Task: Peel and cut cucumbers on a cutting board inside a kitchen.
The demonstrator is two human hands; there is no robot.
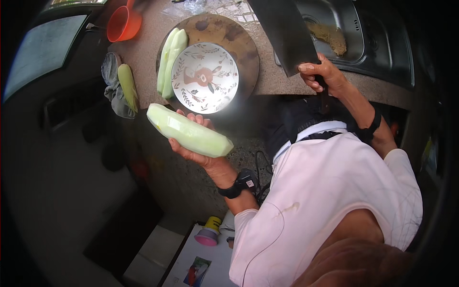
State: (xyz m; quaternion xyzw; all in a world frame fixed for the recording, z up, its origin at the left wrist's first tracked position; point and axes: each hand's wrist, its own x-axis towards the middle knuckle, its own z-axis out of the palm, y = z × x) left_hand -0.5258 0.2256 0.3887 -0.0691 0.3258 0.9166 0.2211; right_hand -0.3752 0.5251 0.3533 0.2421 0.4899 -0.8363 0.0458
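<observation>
A peeled pale-green gourd (190, 131) rests across my left hand (195, 154), held in front of the counter's edge. My right hand (324, 77) grips the dark handle of a cleaver (283, 32), its broad blade raised above the counter and apart from the gourd. On a round wooden chopping board (247, 61) stands a white bowl (205, 79) with an animal and leaf pattern; nothing lies in it. Two long peeled gourd pieces (170, 64) lie side by side on the board, left of the bowl.
An orange plastic dipper (123, 23) stands at the back left. A corn cob in its husk (128, 86) lies near the left edge beside a grey cloth (122, 102). Peelings (331, 37) lie in the steel sink (349, 21) at right. Clear plastic (193, 7) lies behind the board.
</observation>
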